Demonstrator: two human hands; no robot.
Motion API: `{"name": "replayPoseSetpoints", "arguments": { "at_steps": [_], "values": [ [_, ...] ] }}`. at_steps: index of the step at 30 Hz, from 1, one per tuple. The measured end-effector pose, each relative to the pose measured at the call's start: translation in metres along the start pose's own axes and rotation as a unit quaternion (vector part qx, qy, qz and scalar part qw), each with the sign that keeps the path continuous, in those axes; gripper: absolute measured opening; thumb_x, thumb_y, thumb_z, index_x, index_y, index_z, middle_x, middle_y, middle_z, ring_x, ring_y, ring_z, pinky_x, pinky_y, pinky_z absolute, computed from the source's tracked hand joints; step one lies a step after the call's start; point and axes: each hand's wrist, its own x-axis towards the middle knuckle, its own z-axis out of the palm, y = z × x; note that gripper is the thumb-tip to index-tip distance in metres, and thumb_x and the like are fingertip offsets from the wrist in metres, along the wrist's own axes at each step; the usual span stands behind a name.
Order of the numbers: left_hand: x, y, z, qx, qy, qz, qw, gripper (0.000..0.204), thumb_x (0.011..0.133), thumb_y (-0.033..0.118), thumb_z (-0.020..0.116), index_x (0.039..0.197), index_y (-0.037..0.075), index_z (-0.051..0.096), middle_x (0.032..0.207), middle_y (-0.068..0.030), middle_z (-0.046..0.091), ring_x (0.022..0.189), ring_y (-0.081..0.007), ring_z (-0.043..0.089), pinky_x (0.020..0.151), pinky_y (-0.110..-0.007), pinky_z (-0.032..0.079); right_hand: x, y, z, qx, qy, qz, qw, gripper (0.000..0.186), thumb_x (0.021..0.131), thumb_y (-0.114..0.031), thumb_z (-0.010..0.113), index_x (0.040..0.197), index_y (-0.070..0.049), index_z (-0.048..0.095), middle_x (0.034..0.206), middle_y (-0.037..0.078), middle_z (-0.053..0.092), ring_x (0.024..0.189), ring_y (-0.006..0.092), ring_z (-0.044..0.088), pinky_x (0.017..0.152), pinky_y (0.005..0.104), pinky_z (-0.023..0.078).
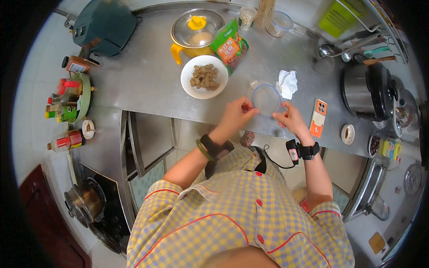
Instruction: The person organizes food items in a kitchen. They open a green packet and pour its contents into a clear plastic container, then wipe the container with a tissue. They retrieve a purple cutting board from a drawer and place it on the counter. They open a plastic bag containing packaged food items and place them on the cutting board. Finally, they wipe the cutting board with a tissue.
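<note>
A clear round plastic container with a blue rim (267,101) is at the counter's front edge, between my hands. The fingers of my left hand (236,115) pinch at its lower left rim. My right hand (292,119) grips the lower right rim, thumb and fingers curled. Whether the blue ring is a separate lid cannot be made out. A crumpled white tissue (287,84) lies just beyond my right hand. Left of the container sits a white bowl (187,84) holding brown, wet-looking lumps (204,77). Behind it leans a green and orange food packet (229,45).
A yellow-handled pot with a glass lid (198,29) stands behind the bowl. To the right are an orange and cream phone (317,118), a small white dish (348,134) and a pressure cooker (367,91). A dark green appliance (105,27) fills the far left corner.
</note>
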Motion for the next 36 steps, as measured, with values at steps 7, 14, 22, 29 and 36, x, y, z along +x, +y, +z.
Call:
{"name": "replayPoseSetpoints", "arguments": {
  "at_steps": [7,14,22,29,36],
  "values": [
    [-0.002,0.015,-0.030,-0.159,-0.028,-0.066,0.985,0.020,0.076,0.009,0.070,0.075,0.007,0.050,0.068,0.0020,0.053,0.062,-0.0062,0.051,0.054,-0.022,0.041,-0.015,-0.037,0.002,-0.003,0.030,-0.108,0.994,0.041,0.083,-0.020,0.063,0.117,-0.001,0.048,0.059,0.002,0.055,0.056,0.0089,0.055,0.054,0.0252,0.041],
    [-0.036,0.023,-0.159,0.051,0.205,0.050,0.976,0.021,0.077,0.001,0.064,0.078,0.006,0.044,0.077,0.0027,0.044,0.074,-0.0056,0.042,0.067,-0.021,0.038,-0.014,-0.046,-0.024,0.140,0.142,-0.123,0.972,0.030,0.090,-0.013,0.055,0.115,0.001,0.049,0.075,0.006,0.060,0.068,0.0106,0.059,0.065,0.0235,0.047],
    [-0.052,-0.046,-0.232,0.421,0.221,0.100,0.874,0.020,0.070,0.000,0.063,0.079,0.004,0.046,0.072,-0.0074,0.047,0.065,-0.0244,0.050,0.060,-0.033,0.043,-0.015,-0.041,0.004,0.147,0.146,-0.070,0.976,0.028,0.090,-0.012,0.055,0.114,0.001,0.049,0.079,0.007,0.061,0.073,0.0117,0.060,0.066,0.0234,0.049],
    [-0.028,-0.087,-0.228,0.457,0.159,0.086,0.871,0.016,0.070,0.003,0.063,0.080,0.007,0.050,0.081,-0.0104,0.051,0.076,-0.0317,0.053,0.063,-0.040,0.045,-0.011,-0.059,0.027,0.135,0.159,-0.097,0.973,0.029,0.089,-0.011,0.055,0.115,0.001,0.048,0.079,0.007,0.060,0.072,0.0128,0.060,0.066,0.0247,0.050],
    [0.016,-0.039,-0.212,0.327,0.134,0.107,0.929,0.022,0.069,0.017,0.073,0.082,0.008,0.057,0.084,-0.0070,0.054,0.076,-0.0283,0.057,0.064,-0.038,0.046,-0.026,-0.063,0.035,0.132,0.182,-0.095,0.970,0.031,0.091,-0.015,0.052,0.119,-0.001,0.047,0.084,0.006,0.059,0.074,0.0105,0.058,0.069,0.0242,0.049]
  ]
}}
